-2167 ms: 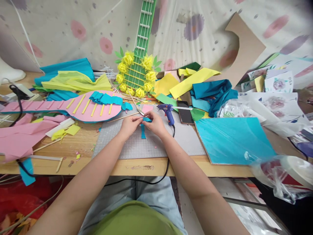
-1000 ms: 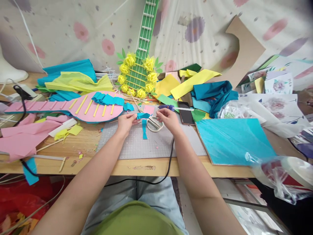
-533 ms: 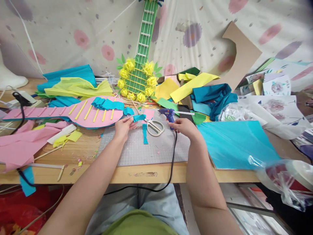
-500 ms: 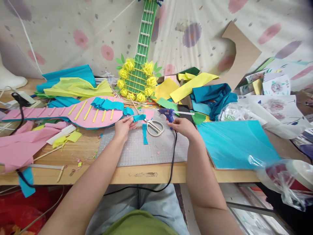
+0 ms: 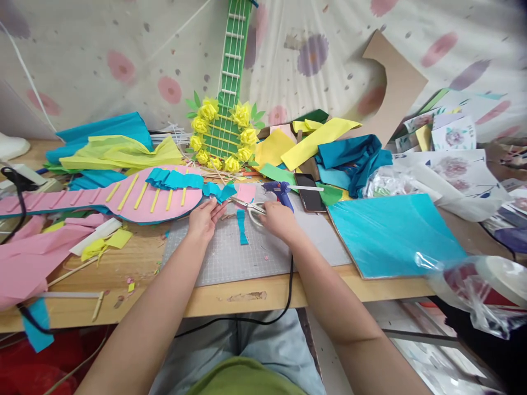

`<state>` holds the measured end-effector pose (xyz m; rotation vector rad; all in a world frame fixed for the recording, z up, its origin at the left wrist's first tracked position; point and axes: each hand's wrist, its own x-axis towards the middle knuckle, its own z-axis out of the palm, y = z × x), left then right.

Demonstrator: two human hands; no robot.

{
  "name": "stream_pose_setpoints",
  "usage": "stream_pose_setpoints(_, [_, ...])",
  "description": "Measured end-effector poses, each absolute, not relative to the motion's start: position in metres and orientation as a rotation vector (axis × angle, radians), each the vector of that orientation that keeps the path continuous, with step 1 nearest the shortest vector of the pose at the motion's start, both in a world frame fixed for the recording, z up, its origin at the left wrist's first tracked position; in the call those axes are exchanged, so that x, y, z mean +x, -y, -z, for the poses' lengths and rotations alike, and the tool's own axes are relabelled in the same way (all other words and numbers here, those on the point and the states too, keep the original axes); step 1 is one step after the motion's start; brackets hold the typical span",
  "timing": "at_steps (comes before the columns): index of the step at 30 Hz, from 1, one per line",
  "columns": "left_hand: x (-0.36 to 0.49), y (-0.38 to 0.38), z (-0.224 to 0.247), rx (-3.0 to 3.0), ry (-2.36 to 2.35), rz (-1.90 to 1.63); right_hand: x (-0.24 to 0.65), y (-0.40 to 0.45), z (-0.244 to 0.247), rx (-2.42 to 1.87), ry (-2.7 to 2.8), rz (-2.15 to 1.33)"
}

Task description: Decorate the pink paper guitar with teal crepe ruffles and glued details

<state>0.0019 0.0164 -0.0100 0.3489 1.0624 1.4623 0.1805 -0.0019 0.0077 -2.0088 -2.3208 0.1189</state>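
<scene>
The right hand (image 5: 278, 218) has just come away from the glue gun (image 5: 281, 191) and picked up the scissors (image 5: 250, 206), which lay on the mat (image 5: 224, 260) a moment ago. Its fingers are now curled tight round the handles, and the tips point left, close by the blue strip (image 5: 226, 193). I can't tell if the blades are touching the strip, or how wide apart they are. The left hand (image 5: 203, 219) has moved a bit, too. Its thumb and first finger look pinched on the low edge of the strip, while the other fingers hang loose. The strip is up at the back of the mat, just right of the pink guitar (image 5: 178, 208). In this view it now meets the tail end of the blue frill (image 5: 175, 180), but I can't see if the two are joined. The glue gun lies just behind the right hand, and the phone (image 5: 309, 192) is next to it. A small blue bit (image 5: 241, 226) lies on the mat below the scissors. So this looks like a scissors step, with the glue gun left for now.
</scene>
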Motion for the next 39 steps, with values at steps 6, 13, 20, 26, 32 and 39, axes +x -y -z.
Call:
stream_pose_setpoints(6, [-0.002, -0.021, 0.012, 0.220, -0.974, -1.482, 0.211, 0.005, -0.022, -1.953, 2.156, -0.464])
stream_pose_setpoints(13, [-0.002, -0.019, 0.006, 0.154, -0.903, -1.549, 0.200, 0.011, -0.025, -1.690, 2.451, -0.435])
stream_pose_setpoints(20, [0.002, -0.017, 0.005, 0.178, -0.899, -1.558, 0.183, 0.012, -0.018, -1.742, 2.506, -0.231])
stream_pose_setpoints(26, [0.003, -0.018, 0.008, 0.191, -0.921, -1.540, 0.180, 0.013, -0.018, -1.733, 2.526, -0.217])
stream_pose_setpoints(32, [0.007, -0.018, 0.013, 0.208, -0.942, -1.511, 0.175, 0.011, -0.014, -1.725, 2.542, -0.166])
stream_pose_setpoints(39, [0.011, -0.015, 0.013, 0.223, -0.964, -1.481, 0.169, 0.011, -0.012, -1.774, 2.534, -0.152])
